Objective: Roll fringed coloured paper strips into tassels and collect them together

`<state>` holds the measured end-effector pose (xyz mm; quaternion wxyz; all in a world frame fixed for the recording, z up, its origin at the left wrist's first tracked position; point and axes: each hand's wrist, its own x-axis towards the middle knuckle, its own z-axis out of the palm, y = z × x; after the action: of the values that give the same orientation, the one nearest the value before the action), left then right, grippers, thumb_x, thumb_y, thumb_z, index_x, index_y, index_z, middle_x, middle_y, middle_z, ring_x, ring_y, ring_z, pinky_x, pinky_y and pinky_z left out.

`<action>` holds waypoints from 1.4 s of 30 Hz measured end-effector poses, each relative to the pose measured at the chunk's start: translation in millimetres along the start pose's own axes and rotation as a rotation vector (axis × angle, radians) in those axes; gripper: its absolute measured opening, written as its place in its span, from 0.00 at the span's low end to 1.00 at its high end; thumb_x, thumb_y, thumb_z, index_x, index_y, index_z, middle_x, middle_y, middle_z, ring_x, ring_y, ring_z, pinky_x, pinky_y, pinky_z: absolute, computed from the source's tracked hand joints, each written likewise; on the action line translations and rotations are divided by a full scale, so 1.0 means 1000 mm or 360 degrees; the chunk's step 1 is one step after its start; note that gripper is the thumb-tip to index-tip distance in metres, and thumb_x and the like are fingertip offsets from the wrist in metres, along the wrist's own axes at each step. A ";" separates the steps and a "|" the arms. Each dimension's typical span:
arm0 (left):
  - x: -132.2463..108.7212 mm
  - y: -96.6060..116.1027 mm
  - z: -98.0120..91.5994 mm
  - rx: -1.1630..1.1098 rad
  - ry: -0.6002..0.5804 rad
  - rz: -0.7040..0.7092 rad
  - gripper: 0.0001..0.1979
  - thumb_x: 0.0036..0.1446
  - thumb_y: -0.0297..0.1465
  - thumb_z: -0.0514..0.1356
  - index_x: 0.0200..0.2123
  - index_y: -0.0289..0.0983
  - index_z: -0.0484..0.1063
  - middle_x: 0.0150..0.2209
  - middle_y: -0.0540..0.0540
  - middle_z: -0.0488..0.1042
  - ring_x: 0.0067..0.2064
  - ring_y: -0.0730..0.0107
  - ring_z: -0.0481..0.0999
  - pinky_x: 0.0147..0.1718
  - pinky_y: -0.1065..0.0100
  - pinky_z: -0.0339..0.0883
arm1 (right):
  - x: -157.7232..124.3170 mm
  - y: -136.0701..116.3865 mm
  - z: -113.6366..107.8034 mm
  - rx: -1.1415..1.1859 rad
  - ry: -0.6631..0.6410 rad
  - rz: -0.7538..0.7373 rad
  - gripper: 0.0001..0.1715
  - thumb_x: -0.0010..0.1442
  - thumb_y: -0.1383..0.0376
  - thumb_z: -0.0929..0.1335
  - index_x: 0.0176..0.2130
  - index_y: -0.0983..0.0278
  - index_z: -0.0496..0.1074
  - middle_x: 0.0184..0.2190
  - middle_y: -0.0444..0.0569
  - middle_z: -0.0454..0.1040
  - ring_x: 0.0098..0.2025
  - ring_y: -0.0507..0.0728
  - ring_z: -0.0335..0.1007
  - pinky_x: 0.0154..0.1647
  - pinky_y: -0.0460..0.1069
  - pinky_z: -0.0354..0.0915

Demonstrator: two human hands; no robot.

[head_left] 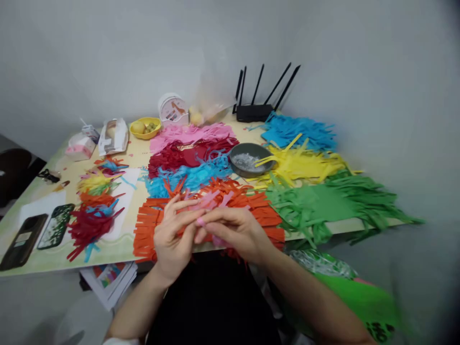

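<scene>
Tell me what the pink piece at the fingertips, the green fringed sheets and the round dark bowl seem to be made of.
Pink piece: probably thin paper; its loose strips look matte, though blurred.
Green fringed sheets: matte, perhaps crepe paper or thin fabric; strips droop limply over the edge.
Bowl: smooth and opaque; plastic or glazed ceramic, I can't tell.

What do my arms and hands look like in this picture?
Your left hand and right hand are bare, with no gloves, rings or watch visible. Both forearms show uncovered; what looks like a pale sleeve edge peeks in below the left one.
</scene>
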<state>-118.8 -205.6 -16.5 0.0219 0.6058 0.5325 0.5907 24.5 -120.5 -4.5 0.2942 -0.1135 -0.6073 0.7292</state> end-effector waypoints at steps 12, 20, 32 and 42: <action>-0.008 -0.007 0.016 -0.0257 0.0612 -0.0473 0.07 0.63 0.30 0.62 0.37 0.40 0.82 0.38 0.47 0.83 0.46 0.64 0.81 0.60 0.50 0.68 | 0.020 -0.006 -0.038 -0.1307 0.0049 -0.0803 0.08 0.67 0.65 0.66 0.42 0.62 0.76 0.40 0.50 0.82 0.44 0.56 0.77 0.50 0.51 0.70; -0.016 0.005 0.000 -0.0534 0.0457 -0.0609 0.07 0.62 0.35 0.63 0.33 0.40 0.79 0.22 0.53 0.70 0.28 0.72 0.72 0.48 0.58 0.74 | 0.135 0.014 -0.214 -0.2320 0.0514 0.0501 0.11 0.68 0.66 0.66 0.43 0.69 0.77 0.45 0.57 0.80 0.49 0.60 0.76 0.54 0.55 0.68; -0.024 -0.012 0.016 -0.0528 0.0193 -0.0982 0.08 0.60 0.34 0.64 0.31 0.38 0.80 0.22 0.50 0.75 0.29 0.69 0.76 0.42 0.66 0.72 | 0.155 0.066 -0.241 -0.2452 0.0249 0.0828 0.18 0.66 0.59 0.69 0.52 0.67 0.72 0.50 0.54 0.74 0.49 0.59 0.74 0.50 0.57 0.72; -0.027 -0.014 0.014 -0.0532 0.0159 -0.1125 0.09 0.60 0.36 0.65 0.32 0.37 0.80 0.24 0.49 0.76 0.31 0.71 0.77 0.39 0.72 0.72 | 0.128 0.040 -0.248 -0.2088 0.0611 0.0523 0.10 0.61 0.69 0.69 0.39 0.71 0.80 0.37 0.56 0.82 0.43 0.60 0.78 0.51 0.55 0.69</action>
<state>-110.2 -209.5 -48.0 0.2962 0.3437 0.6052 0.6541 40.2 151.5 -76.4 0.1530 -0.4846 -0.8341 0.2145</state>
